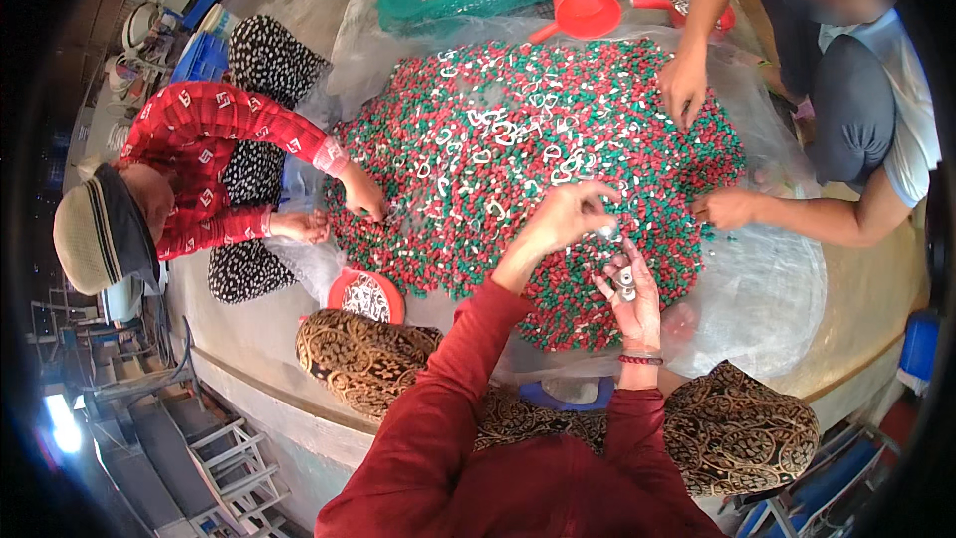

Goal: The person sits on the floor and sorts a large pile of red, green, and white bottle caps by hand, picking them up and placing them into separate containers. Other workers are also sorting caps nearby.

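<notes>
A broad pile (428, 179) of small red, green and white pieces lies in front of me, with pale metal-looking rings (493, 127) scattered over it. My left hand (568, 214) is above the near right part of the pile, thumb and fingers closed on a small pale silvery piece (606, 230). Just beside it, my right hand (635, 304) is turned palm up with its fingers curled. Several small silvery ring-shaped pieces (625, 285) rest in that hand. Their exact kind is too small to make out.
Clear plastic sheeting (767, 289) lies under the pile. Co-workers' hands reach in from the left (363, 194) and right (684, 85). A red dish (392, 289) of pale pieces stands near left. At the back are a green basin (398, 0) and a red scoop (588, 10).
</notes>
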### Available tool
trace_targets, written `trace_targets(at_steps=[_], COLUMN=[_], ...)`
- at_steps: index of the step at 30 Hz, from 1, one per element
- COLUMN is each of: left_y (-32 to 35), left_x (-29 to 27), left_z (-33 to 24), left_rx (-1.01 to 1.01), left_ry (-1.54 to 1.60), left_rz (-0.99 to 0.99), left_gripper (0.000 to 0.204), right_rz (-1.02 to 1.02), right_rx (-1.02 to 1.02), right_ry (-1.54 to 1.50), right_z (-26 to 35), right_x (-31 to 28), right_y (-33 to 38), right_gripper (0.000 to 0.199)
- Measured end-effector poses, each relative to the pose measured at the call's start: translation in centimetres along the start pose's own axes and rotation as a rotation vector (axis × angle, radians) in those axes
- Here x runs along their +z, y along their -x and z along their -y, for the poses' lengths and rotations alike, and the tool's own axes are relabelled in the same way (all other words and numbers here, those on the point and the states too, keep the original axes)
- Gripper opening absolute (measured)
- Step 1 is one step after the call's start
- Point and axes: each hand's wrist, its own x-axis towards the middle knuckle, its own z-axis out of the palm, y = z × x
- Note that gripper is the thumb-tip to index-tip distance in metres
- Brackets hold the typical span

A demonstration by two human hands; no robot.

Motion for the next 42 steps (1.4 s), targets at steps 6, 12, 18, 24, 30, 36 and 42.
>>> trace_targets(at_steps=[6, 12, 18, 24, 30, 36, 42], left_y=[-4.1, -10.5, -14.8, -18.2, -12.1, -6.8, -6.6], left_x=[3.3, 12.4, 12.7, 2.0, -6.6, -6.1, -4.4], left_z=[0.6, 8.9, 11.7, 13.3, 15.4, 13.4, 9.6], left_rx=[0.154, 0.133, 0.327, 0.159, -0.167, -0.244, -0.257], left_ry=[-0.446, -0.851, -1.074, -1.217, -1.082, -1.071, -1.008], left_rz=[0.011, -0.115, -0.145, -0.329, -0.323, 0.025, 0.426], left_gripper=[0.028, 0.022, 0.025, 0.029, 0.051, 0.049, 0.036], right_rz=[0.100, 0.063, -0.172, -0.220, -0.159, -0.168, -0.169], right_rx=[-0.065, -0.003, -0.111, -0.104, -0.101, -0.075, -0.075], right_ry=[-0.324, -0.595, -0.783, -0.702, -0.656, -0.654, -0.614], right_z=[1.3, -0.2, 1.2, 2.4, 1.9, 1.9, 1.9], right_x=[0.4, -0.6, -4.3, -3.6, -2.4, -1.9, -1.5], right_y=[-1.4, -2.7, -2.7, -2.6, -2.6, -2.2, -1.7], right_gripper=[0.031, 0.016, 0.014, 0.013, 0.013, 0.013, 0.014])
